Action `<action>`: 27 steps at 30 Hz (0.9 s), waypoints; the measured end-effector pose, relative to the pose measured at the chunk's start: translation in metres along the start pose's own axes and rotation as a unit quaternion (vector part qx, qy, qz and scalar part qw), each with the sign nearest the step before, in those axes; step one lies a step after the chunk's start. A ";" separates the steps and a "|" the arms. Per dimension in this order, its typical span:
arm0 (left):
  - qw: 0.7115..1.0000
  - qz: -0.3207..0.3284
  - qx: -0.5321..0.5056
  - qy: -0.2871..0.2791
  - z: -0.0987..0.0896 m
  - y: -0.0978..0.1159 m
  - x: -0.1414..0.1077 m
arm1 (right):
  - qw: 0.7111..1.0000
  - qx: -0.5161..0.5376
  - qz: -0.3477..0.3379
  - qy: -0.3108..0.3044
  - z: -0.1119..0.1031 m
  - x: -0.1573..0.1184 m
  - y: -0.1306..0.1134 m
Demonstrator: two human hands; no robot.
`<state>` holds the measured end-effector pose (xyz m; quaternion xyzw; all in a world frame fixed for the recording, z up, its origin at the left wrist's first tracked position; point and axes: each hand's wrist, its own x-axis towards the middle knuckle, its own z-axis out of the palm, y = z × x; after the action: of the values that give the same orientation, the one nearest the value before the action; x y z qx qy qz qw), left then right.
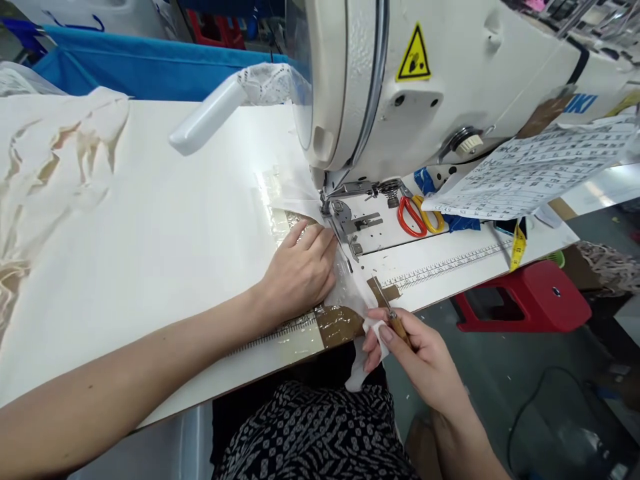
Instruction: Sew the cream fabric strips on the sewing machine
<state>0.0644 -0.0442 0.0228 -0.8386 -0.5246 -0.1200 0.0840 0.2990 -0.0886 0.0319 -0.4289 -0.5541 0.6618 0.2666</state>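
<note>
Beside the presser foot [326, 207] of a sewing machine, my left hand [303, 267] lies on the table, its fingers slightly bent and pressing on white fabric [300, 208]. That fabric runs under the foot, and a white strip [356, 283] of it comes down toward the table's front edge. My right hand [413, 347], at that edge, grips an awl [399, 328] with a wooden handle and a thin metal tip pointing up and left. The same hand pinches the end of the white strip between its fingers. My left thumb is hidden.
The sewing machine head [380, 93] stands over the work. Scissors [415, 215] with red and yellow handles lie right of the needle, near a paper sheet [540, 167]. Cream fabric [55, 153] is heaped at left, before a blue cloth bin [150, 63]. A red stool [530, 297] stands at right.
</note>
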 end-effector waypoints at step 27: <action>0.973 0.121 -0.168 0.105 0.000 0.006 -0.012 | 0.880 -0.338 -0.237 0.233 0.028 0.009 0.037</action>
<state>0.0652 -0.0573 0.0188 -0.8807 -0.3801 -0.2824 0.0103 0.2748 -0.1041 -0.0053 -0.4908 -0.7513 0.2320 0.3754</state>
